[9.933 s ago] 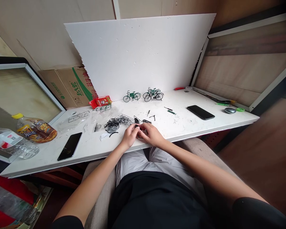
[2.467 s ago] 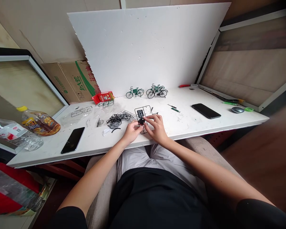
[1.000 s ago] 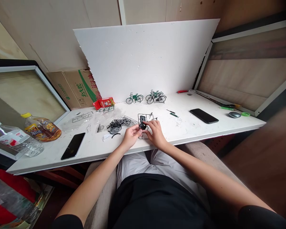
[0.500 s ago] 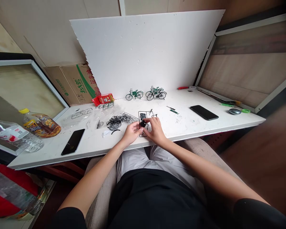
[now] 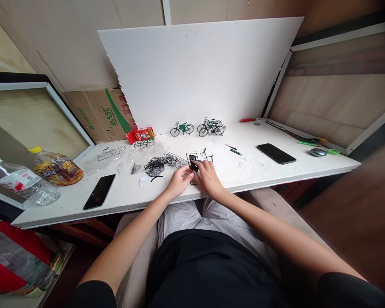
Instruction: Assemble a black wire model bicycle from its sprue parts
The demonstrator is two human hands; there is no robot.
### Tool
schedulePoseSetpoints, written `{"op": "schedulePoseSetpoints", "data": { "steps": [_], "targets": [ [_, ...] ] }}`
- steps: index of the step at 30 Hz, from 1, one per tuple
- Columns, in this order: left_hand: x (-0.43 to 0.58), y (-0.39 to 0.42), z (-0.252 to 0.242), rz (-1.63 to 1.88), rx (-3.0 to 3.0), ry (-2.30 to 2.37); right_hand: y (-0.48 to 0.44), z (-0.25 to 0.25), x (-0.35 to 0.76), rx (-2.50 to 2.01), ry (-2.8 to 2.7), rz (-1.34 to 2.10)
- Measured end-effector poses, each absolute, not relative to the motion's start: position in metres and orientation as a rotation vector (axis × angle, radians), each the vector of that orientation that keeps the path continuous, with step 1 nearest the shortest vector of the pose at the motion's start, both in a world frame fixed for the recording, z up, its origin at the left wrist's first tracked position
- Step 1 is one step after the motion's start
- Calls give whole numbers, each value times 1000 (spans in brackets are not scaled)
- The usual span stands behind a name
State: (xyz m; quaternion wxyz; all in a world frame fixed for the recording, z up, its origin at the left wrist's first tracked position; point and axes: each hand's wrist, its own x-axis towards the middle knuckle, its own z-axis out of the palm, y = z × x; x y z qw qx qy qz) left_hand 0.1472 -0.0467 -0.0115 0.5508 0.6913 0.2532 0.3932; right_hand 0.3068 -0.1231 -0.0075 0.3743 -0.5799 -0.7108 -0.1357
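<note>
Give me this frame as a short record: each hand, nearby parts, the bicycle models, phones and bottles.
Left hand: holding a small black part, exact shape unclear
Right hand: fingers at the same part
By the hands: thin black part frame; to its left, a pile of black parts
Model bicycles: standing before a white board
Phones: two
Bottles: two, far left

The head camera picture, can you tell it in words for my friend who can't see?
A person's left grip and right grip hold a small black part at a white table. Little bicycles stand behind; black pieces lie left, and a phone on each side.
</note>
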Motion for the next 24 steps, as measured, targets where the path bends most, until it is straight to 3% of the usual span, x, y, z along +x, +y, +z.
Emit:
{"op": "schedulePoseSetpoints", "data": {
  "steps": [24],
  "targets": [
    [146,-53,3,1022,1284,589,-132,-2,306,-1282,-1746,-288]
  ]
}}
